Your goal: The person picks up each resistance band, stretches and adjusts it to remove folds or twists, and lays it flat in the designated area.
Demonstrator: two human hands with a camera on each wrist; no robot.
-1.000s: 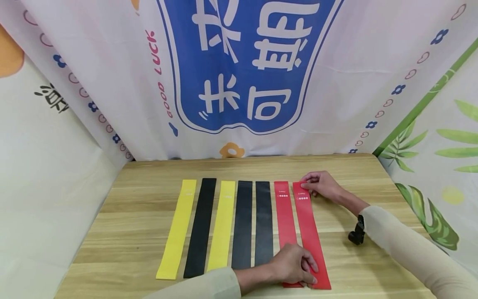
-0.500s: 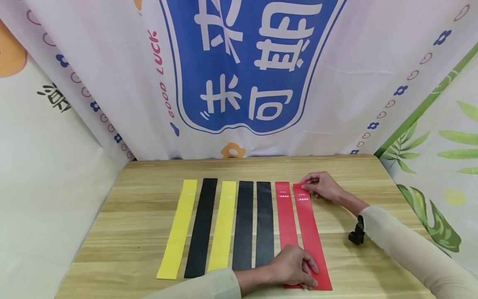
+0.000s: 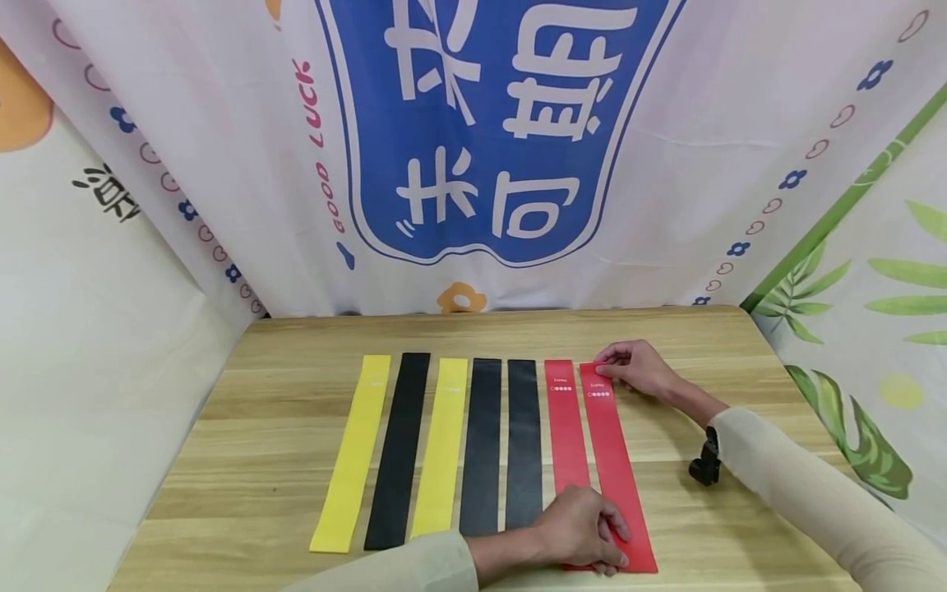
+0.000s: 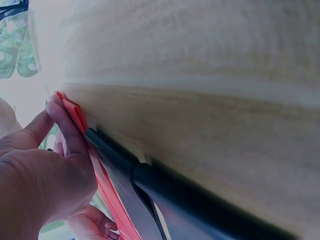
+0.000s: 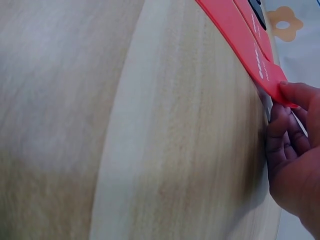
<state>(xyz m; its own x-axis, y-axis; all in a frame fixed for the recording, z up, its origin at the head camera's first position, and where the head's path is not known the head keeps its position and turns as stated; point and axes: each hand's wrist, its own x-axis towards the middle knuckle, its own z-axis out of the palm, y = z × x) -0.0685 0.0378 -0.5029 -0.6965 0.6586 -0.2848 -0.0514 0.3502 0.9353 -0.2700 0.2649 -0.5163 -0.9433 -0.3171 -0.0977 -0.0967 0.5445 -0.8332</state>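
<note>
Two red resistance bands lie side by side at the right of a row, with white dots and lettering near their far ends. My right hand [image 3: 638, 367] pinches the far corner of the rightmost red resistance band [image 3: 620, 469], thumb on top. In the right wrist view that band's end [image 5: 270, 82] lifts a little at the fingertips. My left hand [image 3: 580, 526] reaches across the other red band [image 3: 566, 436], thumb and fingers together at the rightmost band's near end. The left wrist view shows those fingertips on the red edge [image 4: 75, 112]; part of the grip is hidden.
To the left, black bands [image 3: 524, 444] and yellow bands [image 3: 353, 452] lie flat in the row, roughly parallel with narrow gaps. All are on a wooden table [image 3: 244, 460]. A printed cloth [image 3: 651, 205] hangs behind its far edge. A small black device [image 3: 706, 460] is on the right wrist.
Both hands keep their places on the rightmost red band. The head view has shifted very slightly; the bands look otherwise the same.
</note>
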